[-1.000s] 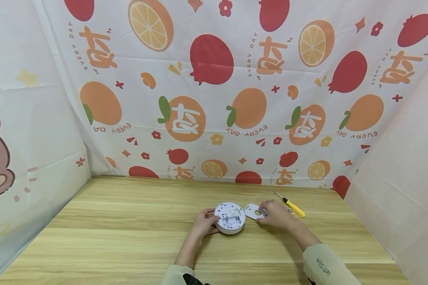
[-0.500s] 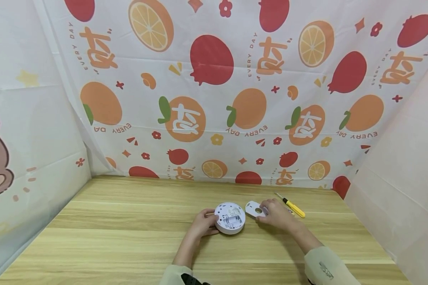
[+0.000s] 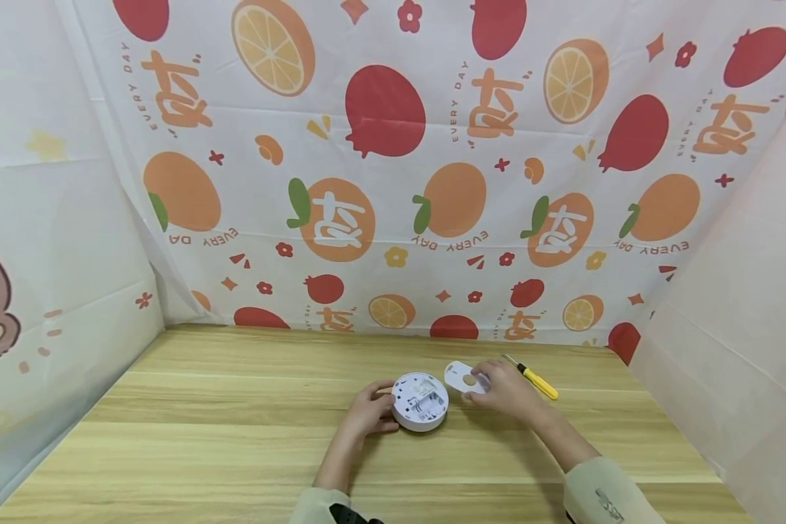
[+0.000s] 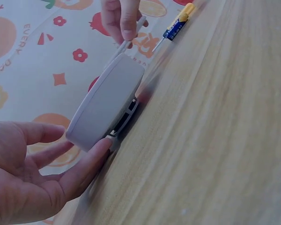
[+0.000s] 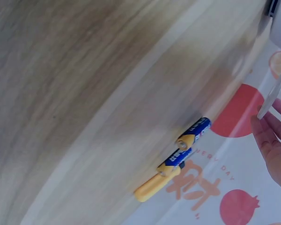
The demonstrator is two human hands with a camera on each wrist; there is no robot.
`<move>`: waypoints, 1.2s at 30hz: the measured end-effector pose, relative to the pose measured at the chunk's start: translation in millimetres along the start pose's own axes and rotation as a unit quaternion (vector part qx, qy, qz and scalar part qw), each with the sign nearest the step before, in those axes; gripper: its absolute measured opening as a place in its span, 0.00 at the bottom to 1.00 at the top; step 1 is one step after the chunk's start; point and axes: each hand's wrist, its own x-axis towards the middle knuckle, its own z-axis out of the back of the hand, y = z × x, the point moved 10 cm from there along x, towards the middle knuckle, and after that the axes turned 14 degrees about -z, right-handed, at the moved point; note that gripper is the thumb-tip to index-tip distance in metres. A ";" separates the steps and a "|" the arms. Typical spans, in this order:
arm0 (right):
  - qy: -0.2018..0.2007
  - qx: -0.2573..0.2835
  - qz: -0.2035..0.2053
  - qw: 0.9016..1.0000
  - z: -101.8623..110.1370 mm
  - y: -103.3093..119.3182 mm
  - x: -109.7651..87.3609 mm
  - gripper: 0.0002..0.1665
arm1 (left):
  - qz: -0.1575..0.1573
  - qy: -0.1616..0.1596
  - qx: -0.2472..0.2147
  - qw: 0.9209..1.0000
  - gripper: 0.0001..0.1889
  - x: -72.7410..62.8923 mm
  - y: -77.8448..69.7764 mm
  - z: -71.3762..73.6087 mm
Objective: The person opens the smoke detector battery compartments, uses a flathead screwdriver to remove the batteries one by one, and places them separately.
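A round white smoke detector (image 3: 420, 400) stands on the table with its back face up, its battery bay and wires showing. My left hand (image 3: 370, 407) holds it by the left edge; the left wrist view has fingertips at the rim and beneath the side wall of the detector (image 4: 110, 101). To its right, my right hand (image 3: 507, 390) pinches a flat white mounting plate (image 3: 456, 375) with a central hole, tilted and raised over the table. That plate (image 5: 273, 96) appears nearly edge-on in the right wrist view.
A screwdriver (image 3: 538, 383) with a yellow handle lies beyond the right hand. Two blue and yellow batteries, a nearer one (image 5: 195, 133) and another (image 5: 174, 161), lie beside it on the wooden table (image 3: 249, 437). A fruit-print cloth (image 3: 393, 218) hangs behind.
The mounting plate has tilted and risen slightly in my right hand. My left thumb has drawn back from the detector's top face to its rim. The detector has turned slightly.
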 end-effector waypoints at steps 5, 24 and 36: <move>-0.018 -0.009 0.038 0.999 8.1 18.9 -6.1 0.22 | 0.001 -0.008 -0.002 1.000 0.21 0.6 1.5 1.3; 0.060 0.041 0.107 0.992 -4.0 70.9 -12.2 0.26 | 0.001 -0.008 0.008 1.000 0.20 2.5 5.5 -0.7; 0.104 0.022 0.130 0.986 -22.8 87.9 -12.1 0.26 | -0.002 -0.016 0.008 1.000 0.16 1.8 4.9 1.8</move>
